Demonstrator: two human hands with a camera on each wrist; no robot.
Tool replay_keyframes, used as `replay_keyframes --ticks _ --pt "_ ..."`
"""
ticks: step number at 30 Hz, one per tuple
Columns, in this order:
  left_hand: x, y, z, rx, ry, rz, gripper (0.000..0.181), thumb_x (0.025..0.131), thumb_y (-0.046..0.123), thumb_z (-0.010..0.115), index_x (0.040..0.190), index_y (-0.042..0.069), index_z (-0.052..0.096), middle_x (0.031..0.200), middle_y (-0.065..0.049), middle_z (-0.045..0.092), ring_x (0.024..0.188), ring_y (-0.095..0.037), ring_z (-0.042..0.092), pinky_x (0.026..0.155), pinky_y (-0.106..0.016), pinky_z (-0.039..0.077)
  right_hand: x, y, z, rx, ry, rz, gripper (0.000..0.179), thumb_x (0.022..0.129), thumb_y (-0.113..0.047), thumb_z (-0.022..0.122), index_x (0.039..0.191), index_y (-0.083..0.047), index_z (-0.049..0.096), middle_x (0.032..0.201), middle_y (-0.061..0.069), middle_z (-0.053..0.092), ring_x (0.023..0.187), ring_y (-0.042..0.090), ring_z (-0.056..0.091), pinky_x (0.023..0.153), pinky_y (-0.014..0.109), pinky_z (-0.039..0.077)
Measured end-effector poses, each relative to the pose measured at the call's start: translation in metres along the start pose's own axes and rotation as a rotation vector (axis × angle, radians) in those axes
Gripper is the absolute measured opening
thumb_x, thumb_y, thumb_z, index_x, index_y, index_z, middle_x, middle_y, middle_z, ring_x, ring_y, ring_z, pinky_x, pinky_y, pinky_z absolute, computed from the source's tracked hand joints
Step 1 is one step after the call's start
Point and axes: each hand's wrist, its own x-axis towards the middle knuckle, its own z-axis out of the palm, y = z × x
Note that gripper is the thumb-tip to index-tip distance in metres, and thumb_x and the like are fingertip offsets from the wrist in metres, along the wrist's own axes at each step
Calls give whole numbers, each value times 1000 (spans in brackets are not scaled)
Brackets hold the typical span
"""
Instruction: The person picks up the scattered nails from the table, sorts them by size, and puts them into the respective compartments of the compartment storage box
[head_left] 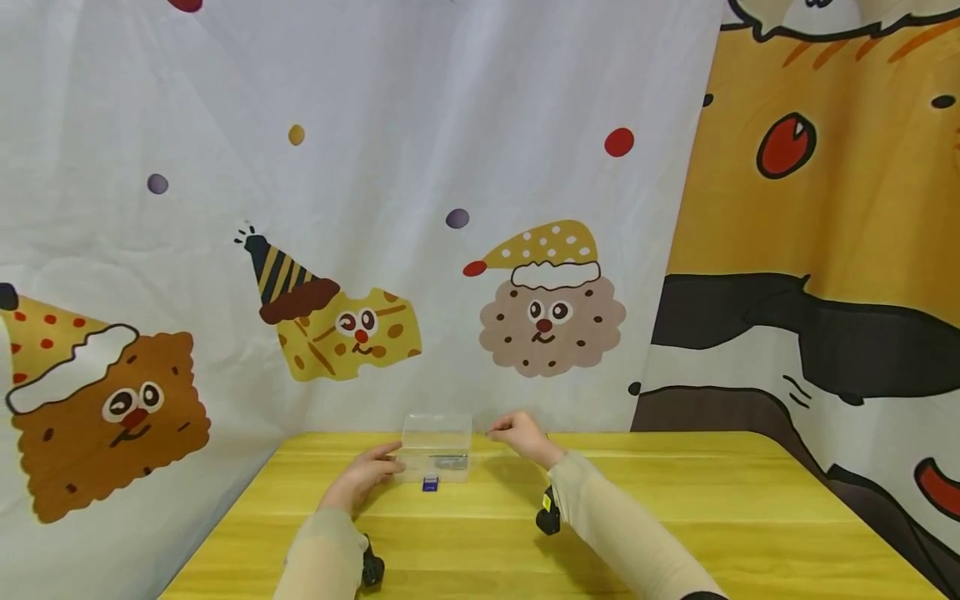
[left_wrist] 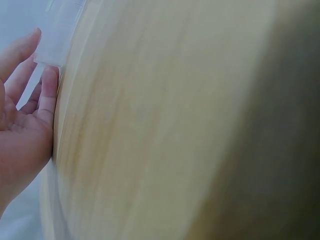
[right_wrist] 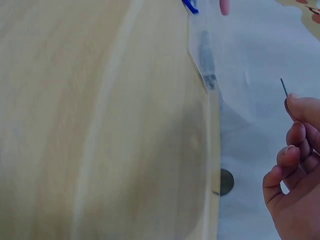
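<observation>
A clear plastic box stands near the far edge of the table with its transparent lid raised. Greyish metal pieces lie inside, too blurred to tell apart. On the box's front is a blue latch. My left hand rests at the box's left side, its fingers fairly straight and touching the plastic; the left wrist view shows the same hand. Right of the box, my right hand is raised and pinches a thin dark nail between thumb and forefinger, the other fingers curled.
The yellow wood-grain table ends just behind the box, against a printed curtain. A small dark mark shows at the table's far edge, beside a dark round spot.
</observation>
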Motion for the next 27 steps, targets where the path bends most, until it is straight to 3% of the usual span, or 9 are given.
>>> replay_keyframes --ticks 7,19,27 --pt "-4 3 2 19 6 -5 59 88 2 66 142 -5 43 131 -30 47 109 -38 53 97 -51 41 -1 0 17 1 -41 -10 19 93 -12 65 100 4 73 95 6 70 85 16 63 76 36 53" --pt "-1 0 0 18 8 -14 61 89 3 67 144 -4 41 132 -30 46 113 -40 52 99 -52 40 1 -3 37 -11 -72 -74 14 91 -5 65 95 3 75 93 7 71 85 25 64 71 31 53" --pt "0 1 0 4 11 4 61 88 2 67 143 -6 42 132 -32 45 116 -39 49 99 -52 40 5 -1 48 -105 -52 -85 11 89 -8 69 90 -1 77 89 3 71 78 13 62 68 29 51"
